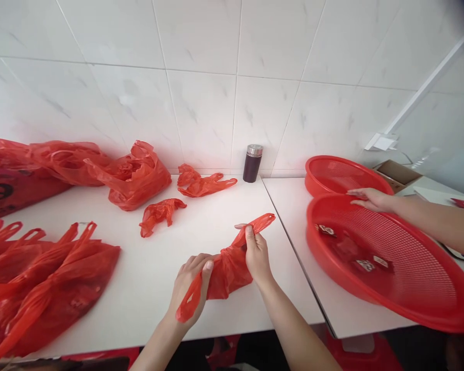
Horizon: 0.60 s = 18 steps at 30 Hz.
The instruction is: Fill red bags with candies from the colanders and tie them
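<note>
Red thin plastic makes up the tied bag (pixel 228 275), which we find over the white tabletop (pixel 216 221), near its front edge; whether it rests on the surface we cannot tell. We observe a gathered knot at its middle. The left hand (pixel 193 275) grips the bag's left side, one handle loop (pixel 183 312) hanging over the thumb. The right hand (pixel 258 255) grasps the opposite handle (pixel 263 222), thumb pressed on the plastic, its end projecting beyond the fingers.

We note white surface between the hands and a small crumpled bag (pixel 158 215), and further room toward the dark bottle (pixel 252 166) by the wall. To the right, a table seam (pixel 294 245) runs near the right forearm. Past it, a large red basket (pixel 436 263) bearing small packets reaches beyond the front edge; another person's hand (pixel 373 199) touches its rim. At left, we record a filled bag heap (pixel 73 278) well apart from the left hand, reaching close to the front edge.
</note>
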Each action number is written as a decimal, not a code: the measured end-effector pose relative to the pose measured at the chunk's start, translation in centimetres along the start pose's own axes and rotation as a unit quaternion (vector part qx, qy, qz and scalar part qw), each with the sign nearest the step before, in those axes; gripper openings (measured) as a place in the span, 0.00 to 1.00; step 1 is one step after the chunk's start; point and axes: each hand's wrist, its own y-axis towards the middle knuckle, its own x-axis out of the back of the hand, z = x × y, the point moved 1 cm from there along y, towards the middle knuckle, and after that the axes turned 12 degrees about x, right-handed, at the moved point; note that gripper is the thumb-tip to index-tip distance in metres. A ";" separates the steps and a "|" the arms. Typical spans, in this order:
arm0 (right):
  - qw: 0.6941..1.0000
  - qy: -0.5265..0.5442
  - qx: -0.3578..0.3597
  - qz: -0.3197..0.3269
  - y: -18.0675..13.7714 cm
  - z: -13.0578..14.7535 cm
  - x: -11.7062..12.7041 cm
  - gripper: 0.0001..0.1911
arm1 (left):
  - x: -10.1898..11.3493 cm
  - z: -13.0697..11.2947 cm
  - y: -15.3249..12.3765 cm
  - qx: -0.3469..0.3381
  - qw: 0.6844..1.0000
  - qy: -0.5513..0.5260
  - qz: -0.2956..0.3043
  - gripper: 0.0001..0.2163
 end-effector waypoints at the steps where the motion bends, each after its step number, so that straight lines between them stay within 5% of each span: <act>1: 1.000 0.000 0.002 -0.002 0.1 -0.2 -0.1 0.27 | 0.0 0.1 0.0 0.005 1.000 -0.001 -0.006 0.20; 8: 0.999 -0.038 0.002 -0.009 -0.6 -1.9 -0.5 0.28 | 0.4 1.8 -0.2 0.151 0.962 -0.222 0.046 0.22; 10: 0.999 -0.040 0.014 -0.013 -0.7 -2.0 -0.2 0.28 | 1.8 2.0 0.1 0.159 0.947 -0.280 -0.013 0.22; 12: 0.999 -0.040 0.025 -0.007 -0.8 -1.8 0.1 0.28 | 3.9 1.6 0.2 0.121 0.930 -0.307 -0.163 0.21; 15: 0.999 -0.031 0.025 0.011 -1.0 -1.1 -0.1 0.28 | 6.1 -0.4 -0.3 0.006 0.907 -0.186 -0.377 0.17; 16: 0.999 -0.021 0.020 0.020 -1.0 -0.8 -0.3 0.27 | 6.2 -1.2 -0.5 -0.032 0.919 -0.110 -0.378 0.16; 18: 0.999 0.004 0.015 0.039 -1.1 -0.3 -0.8 0.27 | 5.1 -2.4 -0.6 -0.068 0.962 0.035 -0.264 0.13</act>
